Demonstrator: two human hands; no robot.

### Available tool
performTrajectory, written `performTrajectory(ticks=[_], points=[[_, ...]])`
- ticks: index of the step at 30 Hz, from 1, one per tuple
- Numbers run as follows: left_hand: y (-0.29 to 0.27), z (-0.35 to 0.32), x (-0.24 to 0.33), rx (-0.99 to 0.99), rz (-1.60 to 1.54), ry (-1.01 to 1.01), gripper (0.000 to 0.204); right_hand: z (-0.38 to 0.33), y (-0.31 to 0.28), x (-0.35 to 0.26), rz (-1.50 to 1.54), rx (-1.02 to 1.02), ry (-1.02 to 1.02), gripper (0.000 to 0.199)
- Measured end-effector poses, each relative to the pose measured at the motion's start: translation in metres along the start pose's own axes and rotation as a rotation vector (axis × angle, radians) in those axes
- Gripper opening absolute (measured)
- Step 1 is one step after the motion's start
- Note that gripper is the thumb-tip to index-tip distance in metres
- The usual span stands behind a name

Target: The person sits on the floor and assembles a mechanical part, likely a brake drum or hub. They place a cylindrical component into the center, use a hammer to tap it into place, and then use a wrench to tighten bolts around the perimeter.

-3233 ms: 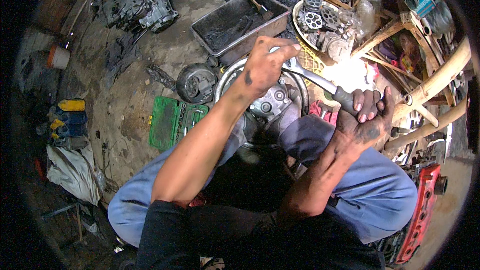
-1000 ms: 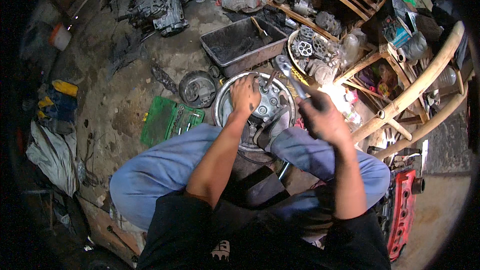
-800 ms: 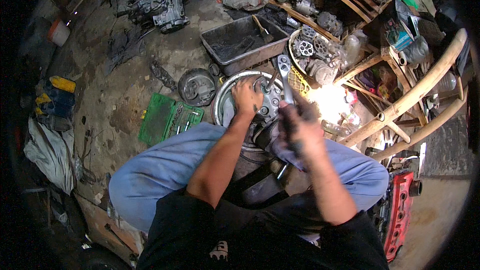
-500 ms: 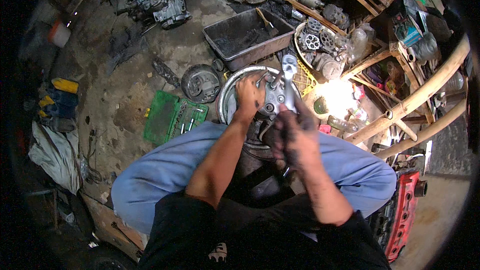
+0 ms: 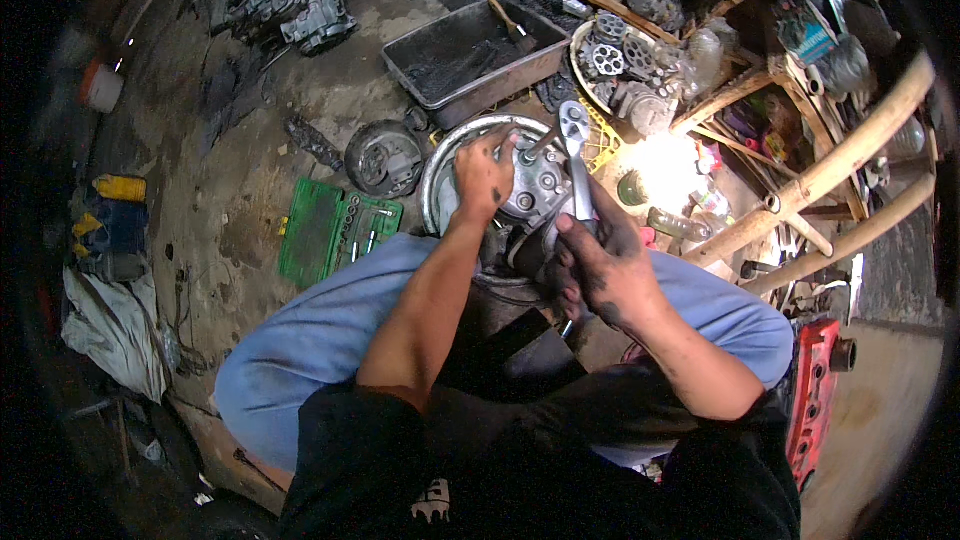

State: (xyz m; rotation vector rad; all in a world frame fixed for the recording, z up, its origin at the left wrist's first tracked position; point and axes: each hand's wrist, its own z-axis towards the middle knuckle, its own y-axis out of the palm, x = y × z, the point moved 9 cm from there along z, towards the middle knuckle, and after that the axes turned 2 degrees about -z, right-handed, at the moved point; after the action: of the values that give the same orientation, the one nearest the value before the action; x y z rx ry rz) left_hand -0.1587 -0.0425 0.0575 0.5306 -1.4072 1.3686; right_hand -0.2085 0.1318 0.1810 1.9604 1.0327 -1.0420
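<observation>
Head view, the only 1 supplied: the person sits low on a stained concrete floor (image 5: 250, 210) with both knees in blue trousers spread, so that the workpiece, a grey metal hub assembly (image 5: 535, 190) seated in a shiny round rim (image 5: 440, 175), lies between the legs and directly under the eyes. The left hand (image 5: 485, 175) is laid on top of the assembly, fingers curled down over its upper face, apparently pressing it so it cannot turn; whether it grips any small part underneath cannot be told. The right hand (image 5: 600, 265), blackened with grease, is closed around the lower end of a long silver wrench (image 5: 577, 165), whose head stands just above the assembly near the far edge of the rim; the long handle is judged to be held low for leverage. An open green socket case (image 5: 335, 230) lies just left of the left knee, within easy reach, and a round dark drum part (image 5: 385, 158) sits beside the rim. A dark metal tray (image 5: 470, 45) lies beyond the rim. At right, a basket of gear-like parts (image 5: 620, 60) sits near wooden poles (image 5: 830, 165), and a red engine cover (image 5: 815, 390) lies beside the right knee.
</observation>
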Motion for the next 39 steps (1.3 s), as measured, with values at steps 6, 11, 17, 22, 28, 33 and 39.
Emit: performTrajectory(ticks=[6,11,17,22,28,33,39], points=[[0.001,-0.008,-0.009,-0.028,0.123,0.07,0.035,0.031,0.0,0.019,-0.084,0.034,-0.163,0.058],[-0.009,-0.047,0.005,-0.011,0.062,0.102,0.042,0.033,0.008,-0.015,0.153,-0.086,0.06,0.031],[-0.046,-0.052,0.031,0.009,-0.126,-0.154,0.042,0.046,-0.007,-0.017,0.172,0.008,0.009,0.008],[-0.078,-0.06,0.027,0.084,-0.461,-0.217,0.05,0.044,0.003,-0.027,0.071,0.157,-0.135,0.011],[-0.097,-0.07,0.06,0.047,-0.695,-0.358,0.057,-0.027,0.003,-0.09,-0.138,0.198,-0.411,0.024],[-0.09,-0.082,0.127,-0.299,-0.93,-0.266,0.072,-0.08,-0.015,-0.102,-0.506,0.051,-0.525,0.034],[-0.055,-0.127,0.222,-0.525,-1.28,-0.083,0.08,-0.133,-0.019,-0.028,-0.805,0.375,-1.047,0.03]])
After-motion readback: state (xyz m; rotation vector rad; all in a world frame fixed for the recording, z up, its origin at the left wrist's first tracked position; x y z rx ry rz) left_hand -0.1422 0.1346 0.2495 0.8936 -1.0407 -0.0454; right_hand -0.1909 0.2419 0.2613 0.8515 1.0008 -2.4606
